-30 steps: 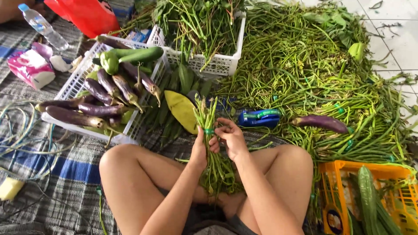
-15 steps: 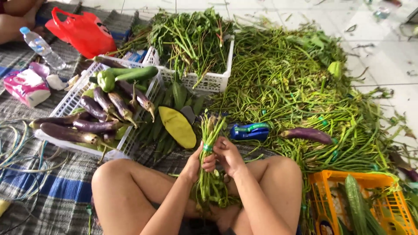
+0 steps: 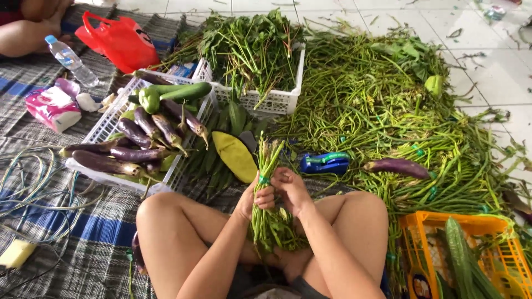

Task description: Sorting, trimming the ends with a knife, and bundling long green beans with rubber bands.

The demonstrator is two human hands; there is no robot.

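A grey-and-blue checked mat (image 3: 83, 232) covers the near floor, pale glossy tiles (image 3: 499, 83) lie beyond it — daylight glints off them — strewn with green scraps.

I'm looking at a floor-level produce sorting spot, like a market stall's back room: white tiled floor (image 3: 388, 11), striped woven mat (image 3: 100, 238), a huge heap of long beans (image 3: 388, 105), white crates of eggplants (image 3: 127, 149) and leafy greens (image 3: 249, 44), an orange basket (image 3: 499, 260).
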